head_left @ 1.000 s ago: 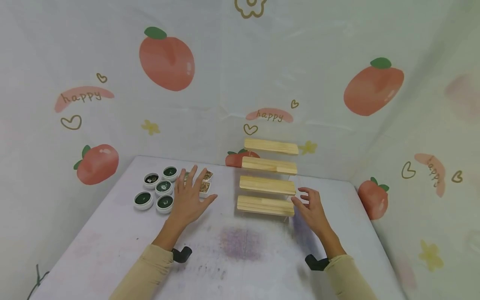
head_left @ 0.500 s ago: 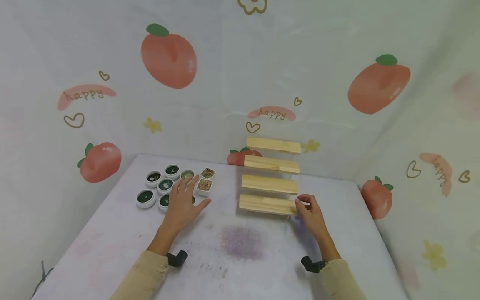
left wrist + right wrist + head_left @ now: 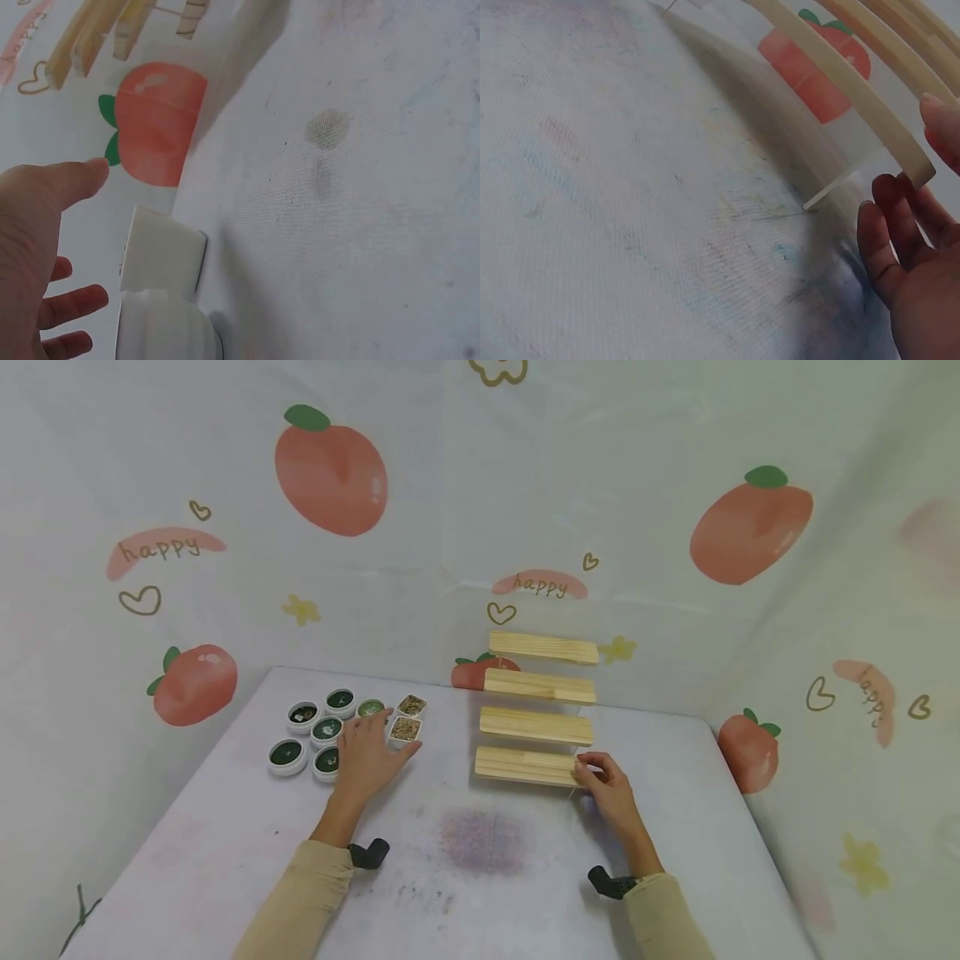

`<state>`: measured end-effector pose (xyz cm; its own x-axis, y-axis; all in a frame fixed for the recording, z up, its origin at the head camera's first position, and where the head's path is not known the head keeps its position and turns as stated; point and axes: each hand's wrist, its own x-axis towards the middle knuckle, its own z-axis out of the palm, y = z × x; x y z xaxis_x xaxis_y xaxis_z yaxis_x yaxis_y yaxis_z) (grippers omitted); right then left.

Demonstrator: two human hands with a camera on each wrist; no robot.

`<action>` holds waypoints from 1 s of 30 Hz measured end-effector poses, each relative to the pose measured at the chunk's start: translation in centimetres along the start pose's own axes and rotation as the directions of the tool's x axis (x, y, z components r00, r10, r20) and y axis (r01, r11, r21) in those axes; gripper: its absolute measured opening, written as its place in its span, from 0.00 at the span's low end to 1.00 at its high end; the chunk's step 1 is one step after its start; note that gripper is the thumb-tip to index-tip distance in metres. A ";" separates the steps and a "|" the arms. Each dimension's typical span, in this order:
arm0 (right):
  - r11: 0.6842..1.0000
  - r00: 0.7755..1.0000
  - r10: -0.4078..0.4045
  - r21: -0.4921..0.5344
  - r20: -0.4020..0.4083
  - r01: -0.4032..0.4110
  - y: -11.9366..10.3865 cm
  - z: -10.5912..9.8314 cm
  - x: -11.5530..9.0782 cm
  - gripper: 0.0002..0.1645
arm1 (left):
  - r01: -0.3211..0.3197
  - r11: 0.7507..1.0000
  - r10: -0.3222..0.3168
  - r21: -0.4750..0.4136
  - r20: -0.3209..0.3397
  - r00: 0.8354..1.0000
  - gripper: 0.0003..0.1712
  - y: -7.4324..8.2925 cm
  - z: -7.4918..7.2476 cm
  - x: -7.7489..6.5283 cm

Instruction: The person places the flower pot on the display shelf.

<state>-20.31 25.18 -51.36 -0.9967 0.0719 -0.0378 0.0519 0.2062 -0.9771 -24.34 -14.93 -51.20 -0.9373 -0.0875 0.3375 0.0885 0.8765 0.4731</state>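
Observation:
A stepped stand with several pale wooden shelf boards stands at the back of the table. At the right end of its lowest board, my right hand pinches the wood, thumb above and fingers below; the right wrist view shows the fingertips under the board's end. My left hand hovers with spread, relaxed fingers over several round white tubs with dark green insides, partly hiding some. Beside its fingertips are two square white dishes of brownish bits. The left wrist view shows nothing between thumb and fingers.
The white table has a purple stain in front of the stand. A printed cloth backdrop rises directly behind the stand and tubs. Thin clear legs hold up the lowest board.
My right hand has moved down and left from beside the upper boards onto the lowest board's end. My left hand has drawn back slightly, uncovering the square dishes.

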 end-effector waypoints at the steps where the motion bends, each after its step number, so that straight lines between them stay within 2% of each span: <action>1: 1.000 1.000 0.005 0.007 0.002 -0.005 0.0 0.0 0.0 0.21 | 0.008 1.000 -0.008 0.011 0.000 1.000 0.48 0.0 0.1 0.1; 6: 0.998 1.000 0.022 0.061 0.015 -0.023 1.8 -0.2 0.6 0.21 | 0.038 0.996 -0.039 0.075 0.017 0.999 0.45 0.3 0.3 0.5; 10: 0.999 0.999 -0.015 0.046 0.035 0.014 3.3 -0.5 1.0 0.22 | 0.060 0.992 -0.064 0.109 0.040 0.997 0.44 0.3 0.3 0.7; 15: 0.997 0.996 -0.061 0.044 0.060 0.058 4.2 -1.0 1.1 0.24 | 0.066 0.990 -0.074 0.128 0.057 0.996 0.43 0.3 0.6 1.1; 24: 0.996 0.997 -0.025 0.081 0.071 0.019 4.0 -1.0 1.0 0.22 | 0.099 0.985 -0.113 0.138 0.091 0.989 0.41 0.4 0.8 1.4; 30: 0.997 0.996 -0.030 0.074 0.089 0.024 2.6 -0.9 0.3 0.21 | 0.086 0.988 -0.098 0.132 0.088 0.991 0.38 0.5 0.9 1.6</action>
<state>-20.38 26.62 -53.68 -0.9994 -0.0217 -0.0267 0.0235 0.1347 -0.9906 -26.04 -14.23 -51.15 -0.9674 -0.1310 0.2167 -0.0375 0.9204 0.3891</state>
